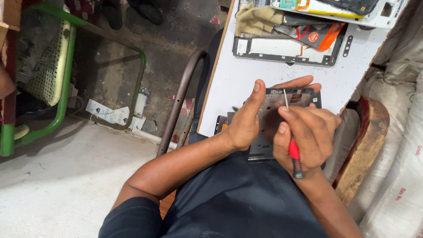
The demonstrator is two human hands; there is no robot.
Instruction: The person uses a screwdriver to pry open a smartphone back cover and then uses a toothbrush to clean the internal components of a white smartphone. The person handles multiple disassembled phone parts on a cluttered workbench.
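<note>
Clutter fills the far end of the white tabletop (246,75): a crumpled beige cloth (255,18), a large dark rectangular frame with a pale centre (282,49), an orange-and-black flat packet (319,35) and a stack of white device panels (352,11) lie close together there, some overlapping. Left of the table's wooden edge stand a brown bent metal tube (180,99) and a green metal chair frame with a pale woven seat (61,75), with scraps of paper (108,113) on the dirty floor between them. White woven sacks (396,132) and a worn wooden chair arm (368,145) crowd the right side. Near the table's close edge, above the person's lap, the left hand (244,123) grips a dark grey, flat rectangular metal device frame (275,110), thumb raised along its left edge and fingers showing behind its top. The frame is pitted with small holes and cutouts, and part of it is hidden by both hands. The right hand (308,136) is closed around a slim screwdriver with a red and black handle (294,154), its thin metal shaft pointing up across the frame's face; where the tip rests cannot be told. A strip of bare tabletop lies open between the hands and the clutter, while the sacks and chair arm leave little room on the right.
</note>
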